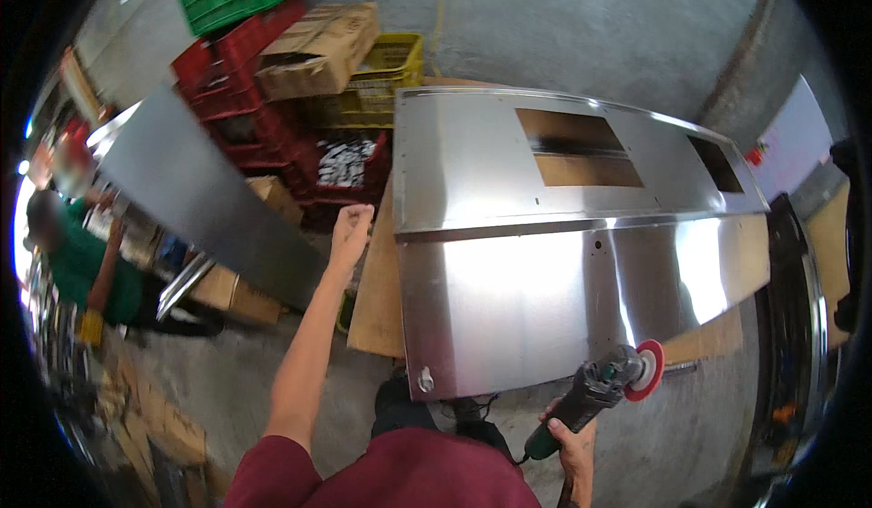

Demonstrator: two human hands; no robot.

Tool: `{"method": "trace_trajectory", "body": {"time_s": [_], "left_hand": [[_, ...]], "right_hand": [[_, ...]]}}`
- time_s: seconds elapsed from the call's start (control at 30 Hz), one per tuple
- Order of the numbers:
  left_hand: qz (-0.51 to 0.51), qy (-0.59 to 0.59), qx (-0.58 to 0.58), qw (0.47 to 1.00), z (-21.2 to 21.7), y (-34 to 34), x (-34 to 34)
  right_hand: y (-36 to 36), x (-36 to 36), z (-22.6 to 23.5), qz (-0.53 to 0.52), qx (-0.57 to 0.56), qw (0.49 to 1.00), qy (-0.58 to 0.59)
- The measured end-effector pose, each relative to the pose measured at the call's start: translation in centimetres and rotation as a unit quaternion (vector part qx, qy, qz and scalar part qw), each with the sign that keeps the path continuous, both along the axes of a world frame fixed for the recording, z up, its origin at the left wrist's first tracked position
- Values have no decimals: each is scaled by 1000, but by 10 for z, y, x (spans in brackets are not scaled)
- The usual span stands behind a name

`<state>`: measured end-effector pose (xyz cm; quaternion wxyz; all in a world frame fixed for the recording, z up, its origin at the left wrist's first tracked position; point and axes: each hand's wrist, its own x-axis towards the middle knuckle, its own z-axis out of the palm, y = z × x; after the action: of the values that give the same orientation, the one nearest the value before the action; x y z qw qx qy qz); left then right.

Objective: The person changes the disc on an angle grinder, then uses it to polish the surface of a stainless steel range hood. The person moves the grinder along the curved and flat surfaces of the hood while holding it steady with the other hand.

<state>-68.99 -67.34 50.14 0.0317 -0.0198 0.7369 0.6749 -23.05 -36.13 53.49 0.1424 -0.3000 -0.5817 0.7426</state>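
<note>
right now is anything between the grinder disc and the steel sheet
Nothing visible. The right hand holds the angle grinder, and its red disc sits right at the near edge of the stainless sheet. The left hand is a raised fist off to the left.

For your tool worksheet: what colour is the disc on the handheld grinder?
Red with a white centre: the disc, best seen in the head view.

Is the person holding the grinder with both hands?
No, only the right hand grips the grinder; the left hand is a raised fist, away from it.
</note>
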Motion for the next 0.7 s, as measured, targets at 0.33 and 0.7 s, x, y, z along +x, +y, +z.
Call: {"method": "trace_trajectory", "body": {"time_s": [0.33, 0.7], "left_hand": [[-47, 23, -47, 998, -59, 108, -171], [-104, -6, -112, 988, -77, 144, -205]], "right_hand": [[-125, -21, 21, -218, -66, 973, -47], [-197, 0, -1, -335, -76, 933, -103]]}}
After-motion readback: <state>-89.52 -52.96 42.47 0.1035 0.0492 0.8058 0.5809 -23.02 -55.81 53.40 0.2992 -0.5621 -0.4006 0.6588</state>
